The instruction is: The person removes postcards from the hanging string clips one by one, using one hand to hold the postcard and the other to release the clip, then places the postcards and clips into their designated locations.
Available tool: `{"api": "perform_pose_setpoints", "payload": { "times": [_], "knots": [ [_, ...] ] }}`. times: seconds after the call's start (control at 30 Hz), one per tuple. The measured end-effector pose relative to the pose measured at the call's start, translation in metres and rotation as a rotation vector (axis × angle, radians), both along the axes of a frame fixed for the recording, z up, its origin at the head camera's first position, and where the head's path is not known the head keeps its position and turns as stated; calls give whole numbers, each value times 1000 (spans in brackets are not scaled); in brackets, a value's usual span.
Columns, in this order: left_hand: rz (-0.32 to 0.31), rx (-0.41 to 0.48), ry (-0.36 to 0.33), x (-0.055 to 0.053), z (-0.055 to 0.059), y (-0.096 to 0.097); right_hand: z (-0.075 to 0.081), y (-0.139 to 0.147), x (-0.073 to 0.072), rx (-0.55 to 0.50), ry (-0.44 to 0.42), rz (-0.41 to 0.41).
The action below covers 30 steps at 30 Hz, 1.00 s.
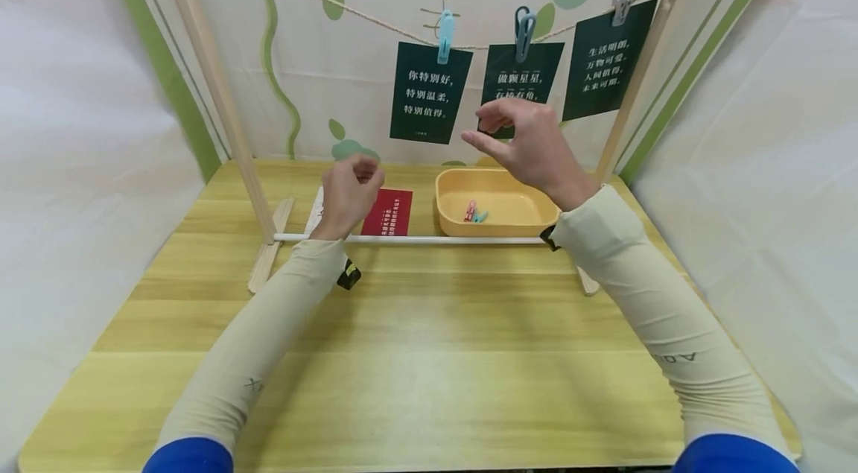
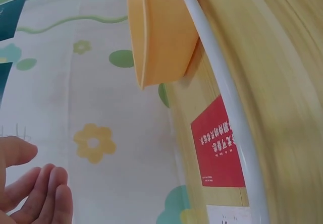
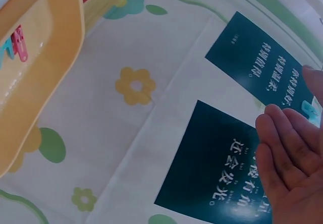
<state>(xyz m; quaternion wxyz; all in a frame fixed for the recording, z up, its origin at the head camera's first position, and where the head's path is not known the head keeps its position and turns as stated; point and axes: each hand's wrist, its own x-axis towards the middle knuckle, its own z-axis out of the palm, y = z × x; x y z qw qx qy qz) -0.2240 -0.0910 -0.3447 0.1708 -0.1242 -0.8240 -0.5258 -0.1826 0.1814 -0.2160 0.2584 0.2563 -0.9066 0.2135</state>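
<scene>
From the head camera, three dark green cards are seen already pegged to the twine line, the middle dark green card (image 1: 521, 82) under a blue clothespin (image 1: 523, 32), while a red card (image 1: 389, 212) lies unhung on the wooden desk (image 1: 429, 354) and spare pegs remain in the yellow plastic tray (image 1: 496, 201). The right hand (image 1: 529, 145) is raised before the middle card with loose fingers, holding nothing. The left hand (image 1: 348, 190) is lightly curled above the red card, and in the left wrist view its fingers (image 2: 35, 188) are seen empty; in the right wrist view, relaxed fingers (image 3: 290, 148) hover at the middle card (image 3: 222, 163).
</scene>
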Motion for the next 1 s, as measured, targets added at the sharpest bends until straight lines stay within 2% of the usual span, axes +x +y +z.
{"api": "perform_pose_setpoints", "payload": {
  "times": [0.23, 0.47, 0.7, 1.0],
  "knots": [
    [-5, 21, 3, 0, 8, 2, 14, -5, 1, 2, 41, 19],
    [4, 53, 26, -1, 19, 5, 31, -12, 2, 1, 35, -11],
    [10, 87, 29, -3, 27, 6, 44, -19, 2, 12, 72, 3],
    [6, 118, 32, -7, 33, 6, 61, -26, 3, 10, 54, -48]
  ]
}}
